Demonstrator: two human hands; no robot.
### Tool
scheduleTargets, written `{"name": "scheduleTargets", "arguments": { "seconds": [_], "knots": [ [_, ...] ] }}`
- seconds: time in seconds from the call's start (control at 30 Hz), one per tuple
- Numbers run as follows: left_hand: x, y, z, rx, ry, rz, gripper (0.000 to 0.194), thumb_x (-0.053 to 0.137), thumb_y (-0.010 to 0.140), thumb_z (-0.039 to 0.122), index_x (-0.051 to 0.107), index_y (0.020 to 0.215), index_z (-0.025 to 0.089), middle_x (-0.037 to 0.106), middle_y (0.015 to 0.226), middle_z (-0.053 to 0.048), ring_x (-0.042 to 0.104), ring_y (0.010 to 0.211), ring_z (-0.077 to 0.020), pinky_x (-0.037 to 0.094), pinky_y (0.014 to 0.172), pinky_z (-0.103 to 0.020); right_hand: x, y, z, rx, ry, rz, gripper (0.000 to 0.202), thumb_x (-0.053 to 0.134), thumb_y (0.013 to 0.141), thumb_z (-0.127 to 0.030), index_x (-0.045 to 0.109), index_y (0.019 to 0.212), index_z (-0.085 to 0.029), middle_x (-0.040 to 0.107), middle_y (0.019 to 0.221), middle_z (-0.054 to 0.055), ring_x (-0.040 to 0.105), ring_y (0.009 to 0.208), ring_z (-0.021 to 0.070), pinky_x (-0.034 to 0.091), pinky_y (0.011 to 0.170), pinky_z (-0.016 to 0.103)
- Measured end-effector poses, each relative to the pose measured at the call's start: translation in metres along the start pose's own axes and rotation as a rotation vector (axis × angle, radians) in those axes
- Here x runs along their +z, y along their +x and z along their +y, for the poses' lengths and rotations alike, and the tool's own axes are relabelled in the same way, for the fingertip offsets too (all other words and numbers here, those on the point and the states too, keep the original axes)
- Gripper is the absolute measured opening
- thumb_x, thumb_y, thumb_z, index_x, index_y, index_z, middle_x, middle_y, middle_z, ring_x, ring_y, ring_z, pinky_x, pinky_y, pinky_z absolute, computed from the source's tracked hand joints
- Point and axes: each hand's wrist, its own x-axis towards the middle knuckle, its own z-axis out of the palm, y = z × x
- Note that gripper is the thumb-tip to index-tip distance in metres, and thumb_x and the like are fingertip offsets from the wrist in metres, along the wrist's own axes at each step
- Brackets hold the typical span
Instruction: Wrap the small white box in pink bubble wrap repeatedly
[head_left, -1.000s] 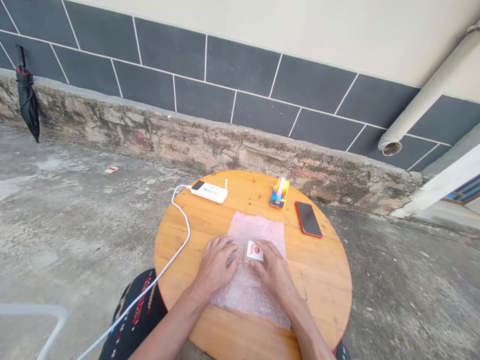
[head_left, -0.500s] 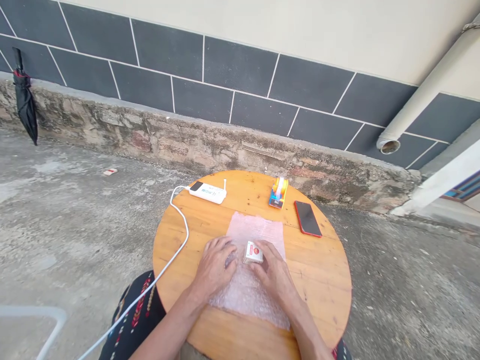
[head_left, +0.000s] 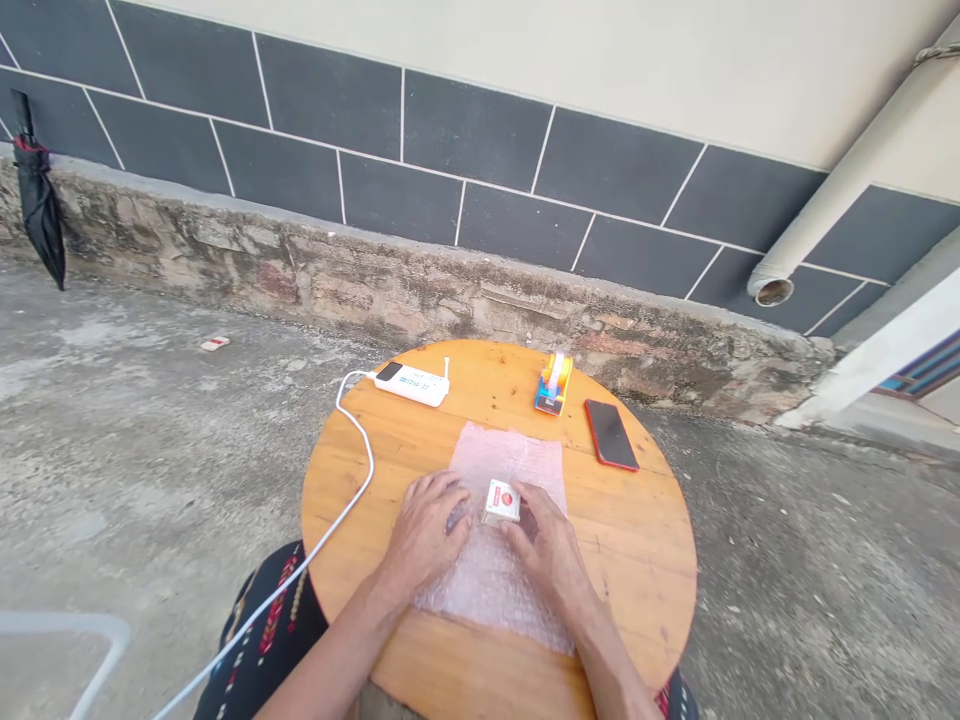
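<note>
A small white box with red print (head_left: 502,500) rests on a sheet of pinkish bubble wrap (head_left: 510,590) on the round wooden table (head_left: 645,560). My left hand (head_left: 426,528) lies on the wrap's left part, fingers curved and apart, with a gap between it and the box. On the other side, my right hand (head_left: 546,545) has its thumb and fingertips at the box's right side, spread rather than closed; whether they touch it is hard to tell.
Toward the table's back are a white power strip (head_left: 412,384) with its cable running down left, a yellow-blue tape dispenser (head_left: 553,385) and a red-edged phone (head_left: 611,435). A stone-based wall (head_left: 360,285) stands behind; an umbrella (head_left: 39,205) leans there.
The whole view has shifted slightly. Both hands and the box keep almost the same places on the bubble wrap.
</note>
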Motion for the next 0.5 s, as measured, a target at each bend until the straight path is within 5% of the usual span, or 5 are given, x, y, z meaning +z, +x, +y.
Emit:
{"name": "scheduleTargets", "arguments": {
  "seconds": [0.4,0.5],
  "knots": [
    [0.000,0.000,0.000,0.010,-0.002,0.004,0.022,0.055,0.078,0.018,0.063,0.097,0.023,0.059,0.117,-0.006,0.049,0.111,-0.0259,0.039,0.095,-0.045,-0.003,-0.001,0.004,-0.032,-0.002,-0.008,0.049,0.056,0.080,-0.017,0.049,0.128,-0.023,0.057,0.125,0.008,0.053,0.115,0.0233,0.044,0.097,0.040],
    [-0.001,0.000,0.000,0.010,-0.009,0.008,0.022,0.055,0.078,0.018,0.063,0.097,0.024,0.059,0.117,-0.006,0.050,0.110,-0.0261,0.039,0.095,-0.045,-0.011,-0.002,0.009,-0.019,0.008,0.093,0.045,0.057,0.083,-0.026,0.051,0.127,-0.023,0.057,0.125,0.010,0.054,0.114,0.0246,0.044,0.097,0.042]
  ]
}}
